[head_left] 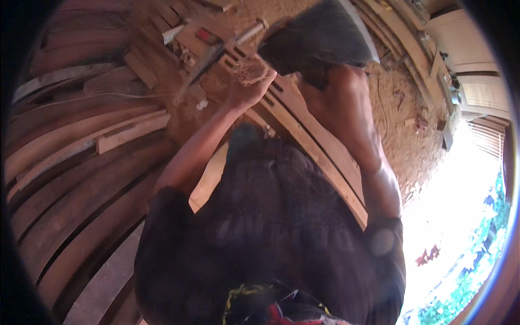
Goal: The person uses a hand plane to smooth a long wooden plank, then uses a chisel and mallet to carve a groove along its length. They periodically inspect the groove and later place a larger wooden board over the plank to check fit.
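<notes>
My right hand [344, 89] is closed and raised, gripping an axe [319, 40] with a broad dark head and a bright edge on its right side. The axe is slightly blurred and hides part of the timber behind it. Lower and to the left, my left hand [252, 92] is wrapped round what looks like a chisel [249, 71], with a frayed, fibrous wooden handle end facing up. The chisel's blade is hidden. Beneath both hands runs a long timber [281, 100] with several dark slots cut in it.
Beyond my left hand lies a long dark tool [208, 62] with a pale round handle, near a red and black object [207, 36]. Stacked planks [81, 141] fill the left side. Sawdust and shavings [401, 124] cover the ground; more boards [417, 54] lie at the right.
</notes>
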### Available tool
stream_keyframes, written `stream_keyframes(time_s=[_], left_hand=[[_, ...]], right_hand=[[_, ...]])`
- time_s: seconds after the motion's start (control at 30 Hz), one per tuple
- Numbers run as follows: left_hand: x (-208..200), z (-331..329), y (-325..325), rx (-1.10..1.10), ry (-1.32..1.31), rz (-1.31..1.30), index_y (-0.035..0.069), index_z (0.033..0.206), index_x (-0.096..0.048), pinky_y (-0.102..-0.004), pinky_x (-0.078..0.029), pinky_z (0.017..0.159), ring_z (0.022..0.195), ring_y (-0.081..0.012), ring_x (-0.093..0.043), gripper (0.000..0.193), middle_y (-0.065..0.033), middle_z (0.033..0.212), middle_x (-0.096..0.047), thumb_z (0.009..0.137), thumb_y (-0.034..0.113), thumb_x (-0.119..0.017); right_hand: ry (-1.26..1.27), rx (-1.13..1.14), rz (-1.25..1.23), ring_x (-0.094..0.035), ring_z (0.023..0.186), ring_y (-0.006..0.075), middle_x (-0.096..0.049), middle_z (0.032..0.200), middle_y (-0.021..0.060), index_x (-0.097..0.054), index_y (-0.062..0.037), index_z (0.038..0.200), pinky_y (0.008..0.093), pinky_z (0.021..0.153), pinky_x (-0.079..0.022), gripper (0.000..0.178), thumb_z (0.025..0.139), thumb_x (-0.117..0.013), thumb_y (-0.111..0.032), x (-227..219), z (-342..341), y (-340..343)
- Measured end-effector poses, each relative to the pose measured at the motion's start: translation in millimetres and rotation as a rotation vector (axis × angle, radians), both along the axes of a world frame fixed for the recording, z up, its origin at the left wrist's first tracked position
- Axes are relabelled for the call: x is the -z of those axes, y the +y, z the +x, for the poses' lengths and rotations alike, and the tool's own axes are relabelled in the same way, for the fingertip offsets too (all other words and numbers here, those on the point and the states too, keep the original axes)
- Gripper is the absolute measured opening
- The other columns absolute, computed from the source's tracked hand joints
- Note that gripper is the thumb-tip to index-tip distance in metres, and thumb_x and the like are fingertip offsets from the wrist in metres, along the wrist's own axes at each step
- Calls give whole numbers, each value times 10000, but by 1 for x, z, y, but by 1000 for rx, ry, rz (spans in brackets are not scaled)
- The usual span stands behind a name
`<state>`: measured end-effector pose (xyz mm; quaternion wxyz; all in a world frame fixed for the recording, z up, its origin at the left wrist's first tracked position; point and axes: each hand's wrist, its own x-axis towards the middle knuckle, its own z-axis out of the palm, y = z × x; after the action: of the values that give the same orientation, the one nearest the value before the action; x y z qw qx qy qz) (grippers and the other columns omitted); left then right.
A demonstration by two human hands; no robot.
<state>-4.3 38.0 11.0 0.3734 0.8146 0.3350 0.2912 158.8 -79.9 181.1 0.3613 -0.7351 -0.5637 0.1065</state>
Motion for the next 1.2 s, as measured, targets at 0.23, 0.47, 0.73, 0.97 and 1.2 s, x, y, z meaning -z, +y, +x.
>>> stream_keyframes(time_s=[0.23, 0.47, 0.73, 0.97, 1.2], left_hand=[[-15, -1, 9, 105, -72, 408, 41, 1141, -720, -458, -576, 908, 1001, -361, -723, 288, -132, 1002, -747, 964, 256, -791], [20, -17, -7, 54, 152, 222, 62, 1136, -703, -380, -595, 863, 997, -237, -738, 279, -77, 1078, -758, 971, 277, -772], [-111, -4, 82, 128, -541, -408, 129, 727, -586, -313, -462, 562, 536, -108, -510, 366, 30, 592, -519, 1013, 220, -795], [-118, 0, 60, 51, -464, -327, 143, 668, -532, -337, -455, 569, 535, -120, -493, 443, 27, 574, -489, 1013, 237, -793], [-84, 2, 75, 53, -383, -316, 97, 804, -713, -308, -480, 495, 564, -93, -606, 281, 22, 630, -617, 1003, 261, -825]], right_hand=[[-55, -23, 117, -753, 729, 418, -737, 776, 214, -777, -15, 871, 526, 664, -601, 222, 889, -767, -236, 7, -18, -18], [-138, -32, -182, -733, 739, 469, -720, 754, 244, -740, 12, 790, 534, 651, -601, 248, 886, -740, -217, 45, -2, -17], [316, 205, 40, -735, 652, 155, -773, 734, 118, -788, 64, 916, 338, 617, -563, 319, 895, -902, -233, 5, 2, -28], [343, 182, -52, -802, 873, 292, -797, 926, 222, -792, 61, 1031, 401, 763, -607, 317, 898, -871, -215, 23, 2, -38], [388, 128, -30, -818, 917, 336, -804, 980, 248, -790, 62, 1071, 415, 788, -615, 316, 899, -863, -192, 39, 5, -35]])
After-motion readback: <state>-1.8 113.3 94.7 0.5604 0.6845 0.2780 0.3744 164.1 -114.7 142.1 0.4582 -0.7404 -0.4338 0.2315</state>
